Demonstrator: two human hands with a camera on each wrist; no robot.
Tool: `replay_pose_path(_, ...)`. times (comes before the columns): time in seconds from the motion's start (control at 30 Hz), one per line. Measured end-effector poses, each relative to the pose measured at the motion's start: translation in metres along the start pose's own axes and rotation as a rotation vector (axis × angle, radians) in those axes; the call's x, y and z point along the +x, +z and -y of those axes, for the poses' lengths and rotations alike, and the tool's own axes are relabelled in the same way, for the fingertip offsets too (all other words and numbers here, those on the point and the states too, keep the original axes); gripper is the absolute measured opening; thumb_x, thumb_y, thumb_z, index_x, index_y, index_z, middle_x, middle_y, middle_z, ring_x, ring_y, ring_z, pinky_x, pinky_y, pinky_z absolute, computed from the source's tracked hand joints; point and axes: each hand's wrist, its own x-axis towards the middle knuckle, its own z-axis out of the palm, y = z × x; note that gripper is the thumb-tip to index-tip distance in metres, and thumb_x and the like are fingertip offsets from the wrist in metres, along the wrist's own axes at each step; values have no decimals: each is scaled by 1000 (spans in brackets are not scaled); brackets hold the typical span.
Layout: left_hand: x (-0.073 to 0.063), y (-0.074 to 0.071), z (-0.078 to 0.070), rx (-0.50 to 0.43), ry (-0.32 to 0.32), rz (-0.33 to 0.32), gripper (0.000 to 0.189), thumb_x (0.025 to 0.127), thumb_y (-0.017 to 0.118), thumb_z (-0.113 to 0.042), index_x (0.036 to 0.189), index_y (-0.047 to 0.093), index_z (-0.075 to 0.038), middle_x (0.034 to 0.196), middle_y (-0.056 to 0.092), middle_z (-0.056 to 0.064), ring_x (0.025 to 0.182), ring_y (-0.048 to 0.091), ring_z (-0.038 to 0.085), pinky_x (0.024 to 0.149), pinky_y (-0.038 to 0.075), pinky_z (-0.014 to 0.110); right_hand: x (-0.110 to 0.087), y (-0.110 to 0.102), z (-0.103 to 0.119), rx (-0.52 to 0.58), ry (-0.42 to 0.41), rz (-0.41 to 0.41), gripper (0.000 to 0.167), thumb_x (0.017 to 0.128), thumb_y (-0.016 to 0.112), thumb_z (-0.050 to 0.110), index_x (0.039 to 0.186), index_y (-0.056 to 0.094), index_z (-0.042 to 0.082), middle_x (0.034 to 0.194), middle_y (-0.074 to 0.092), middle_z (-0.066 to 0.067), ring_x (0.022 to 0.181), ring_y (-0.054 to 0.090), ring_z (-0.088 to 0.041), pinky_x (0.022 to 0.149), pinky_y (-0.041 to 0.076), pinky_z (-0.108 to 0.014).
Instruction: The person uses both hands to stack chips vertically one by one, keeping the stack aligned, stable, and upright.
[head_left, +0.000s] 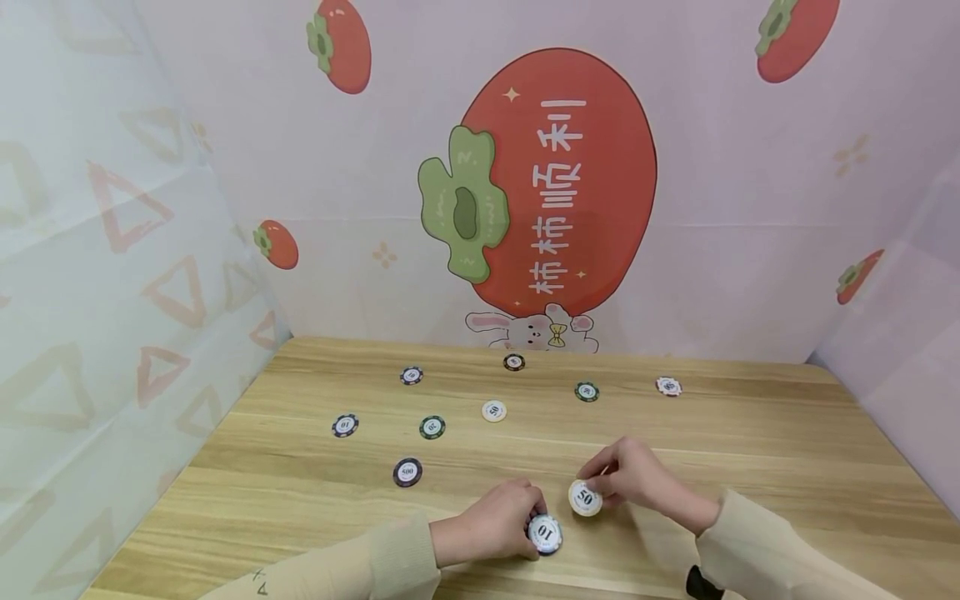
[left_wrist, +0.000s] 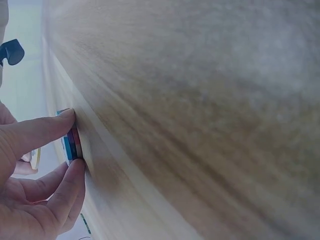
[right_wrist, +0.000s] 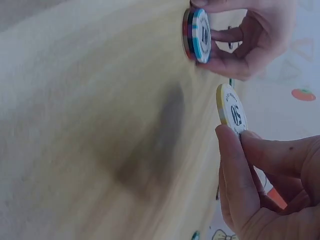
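Observation:
Near the front of the wooden table, my left hand [head_left: 498,523] grips a short stack of poker chips [head_left: 546,535] by its edges, thumb on one side and fingers on the other. The top chip is light blue and white and reads 10; darker and red edges show beneath it in the right wrist view. Just to the right, my right hand [head_left: 639,479] pinches a yellow-edged poker chip [right_wrist: 235,110] marked 50 between thumb and fingers. That chip is held up off the wood, slightly tilted, beside the stack. In the left wrist view, the stack [left_wrist: 72,142] sits low at the tabletop.
Several single chips lie spread over the table [head_left: 750,450]: a dark 500 chip [head_left: 407,472], a green 20 chip [head_left: 432,427], a blue 10 chip [head_left: 345,426], a yellow 50 chip [head_left: 494,411] and a whitish chip [head_left: 669,386]. A printed cloth backdrop [head_left: 720,208] stands behind.

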Motion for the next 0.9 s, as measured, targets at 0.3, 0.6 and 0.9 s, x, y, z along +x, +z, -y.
replay_pose_path(0.3,-3,1,1,-4,32,-20,38,61,83,-15,90,61,-10,82,50,-9,72,44,-2,66,40,13,-1,11,-3,63,41,30,13,76,66,-4,89,68,-7,74,66,-10,55,59,-16,51,52,-33)
replay_pose_path(0.6,-2,2,1,25,47,-34,40,62,83,-18,94,62,-10,86,52,-8,77,46,-1,69,41,14,-1,23,-7,155,81,70,15,77,66,-3,91,68,-8,74,64,-7,60,60,-13,54,53,-30)
replay_pose_path(0.9,-3,3,2,27,55,-38,41,61,83,-18,95,62,-10,87,52,-8,77,46,-2,69,41,13,-1,33,-9,219,110,100,17,78,64,-4,94,65,-12,77,65,-10,64,61,-13,57,54,-33)
